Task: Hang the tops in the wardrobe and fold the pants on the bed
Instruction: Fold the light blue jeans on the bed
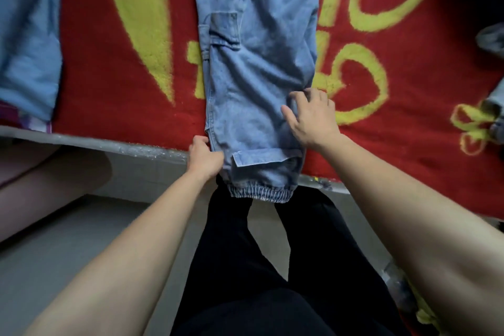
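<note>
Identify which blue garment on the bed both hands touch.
The central denim pants, cuff hanging off the bed; the pale-blue garment left and denim piece right lie untouched.

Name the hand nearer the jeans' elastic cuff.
Left. The left hand grips the jeans just above the elastic cuff; the right hand sits farther up, at the opposite edge.

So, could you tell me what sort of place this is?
Probably a bedroom: denim pants lie on a bed's red and yellow blanket, another blue garment lies to their left, and the bed's grey edge stands above the floor.
</note>
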